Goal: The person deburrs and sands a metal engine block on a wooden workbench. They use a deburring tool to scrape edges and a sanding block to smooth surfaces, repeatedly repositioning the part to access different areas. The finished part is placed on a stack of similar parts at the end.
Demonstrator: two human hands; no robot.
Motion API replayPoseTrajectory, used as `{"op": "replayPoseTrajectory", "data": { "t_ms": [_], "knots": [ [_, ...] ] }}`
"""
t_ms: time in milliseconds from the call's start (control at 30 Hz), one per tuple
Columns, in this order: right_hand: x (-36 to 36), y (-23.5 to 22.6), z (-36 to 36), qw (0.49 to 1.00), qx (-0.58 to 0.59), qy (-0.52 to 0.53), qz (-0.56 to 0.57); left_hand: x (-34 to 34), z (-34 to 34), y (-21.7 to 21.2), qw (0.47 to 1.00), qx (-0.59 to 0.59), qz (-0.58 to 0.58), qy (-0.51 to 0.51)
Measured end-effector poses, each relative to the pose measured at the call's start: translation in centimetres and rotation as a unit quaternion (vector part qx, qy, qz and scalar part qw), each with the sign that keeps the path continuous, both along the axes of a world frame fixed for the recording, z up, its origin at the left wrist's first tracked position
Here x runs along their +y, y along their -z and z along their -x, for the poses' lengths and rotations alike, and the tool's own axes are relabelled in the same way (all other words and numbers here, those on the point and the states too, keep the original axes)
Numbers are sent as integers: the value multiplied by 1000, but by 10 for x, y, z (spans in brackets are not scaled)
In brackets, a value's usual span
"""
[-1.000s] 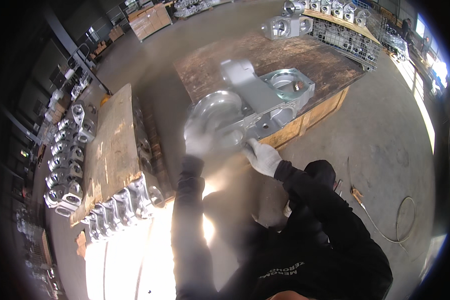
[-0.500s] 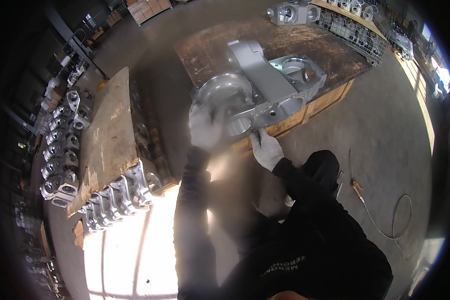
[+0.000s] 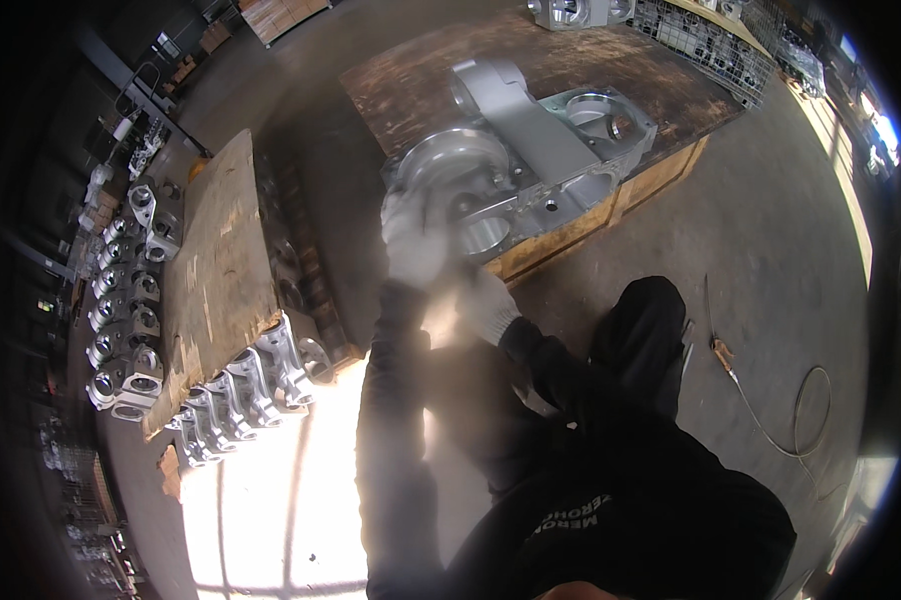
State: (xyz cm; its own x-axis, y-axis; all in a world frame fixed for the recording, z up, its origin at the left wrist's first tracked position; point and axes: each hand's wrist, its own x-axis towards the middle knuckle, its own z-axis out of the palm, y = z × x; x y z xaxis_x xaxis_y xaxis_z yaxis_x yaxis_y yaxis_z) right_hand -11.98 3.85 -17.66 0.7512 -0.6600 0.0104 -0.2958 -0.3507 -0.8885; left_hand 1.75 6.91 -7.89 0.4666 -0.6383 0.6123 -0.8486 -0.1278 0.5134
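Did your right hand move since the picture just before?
Yes: judged against the table, the right hand has moved left and lower in the view.

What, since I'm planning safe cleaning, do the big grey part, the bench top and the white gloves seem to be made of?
Big grey part: metal, perhaps aluminium; satin grey with shinier, apparently machined bores.
Bench top: wood, probably board or planks; dark brown, scuffed, with paler worn patches.
White gloves: likely knitted fabric, matt; blur hides the weave, so fibre is unclear.
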Motion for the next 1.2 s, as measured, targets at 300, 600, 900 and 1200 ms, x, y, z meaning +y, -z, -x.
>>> {"op": "replayPoseTrajectory", "data": {
  "t_ms": [300, 600, 900, 1200],
  "knots": [
    [-45, -42, -3, 996, -38, 16, 85, 3, -4, -2, 1000, 19, -10, 10],
    [-84, -48, 69, 975, -150, 3, -162, 10, -19, 7, 972, -224, -60, 26],
    [-30, 42, 20, 964, -77, 129, -218, 10, -18, 0, 991, -104, -70, 54],
    [-56, -62, 76, 994, -98, 53, -13, -1, 18, -47, 962, -216, -166, 9]
  ]
}}
